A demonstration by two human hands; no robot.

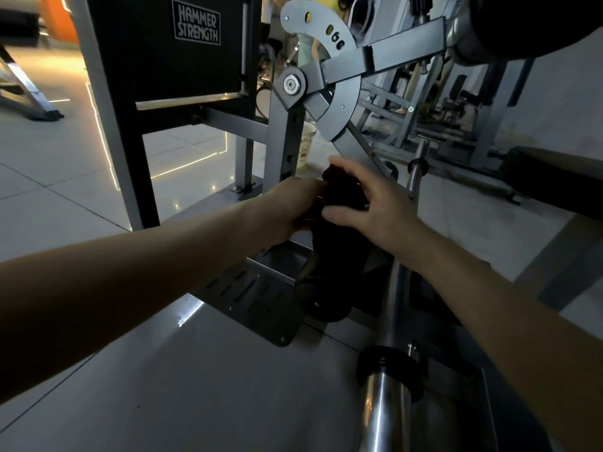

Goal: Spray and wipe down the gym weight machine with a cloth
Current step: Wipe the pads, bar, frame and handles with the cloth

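Note:
A grey Hammer Strength weight machine [284,132] fills the view, with a pivot arm and a curved slotted plate at the top. Both hands meet at its lower frame, on a dark cloth [342,190]. My left hand [293,203] grips the cloth from the left side. From the right, my right hand [365,197] holds the same cloth with fingers curled over its top and thumb underneath. The cloth hangs down below the hands, in front of a dark part of the machine. No spray bottle is visible.
A chrome weight bar [391,321] runs from the bottom edge up past my right wrist. A black footplate [254,298] lies on the tiled floor. A pale cup [306,145] stands behind the upright. More gym machines stand at the back right.

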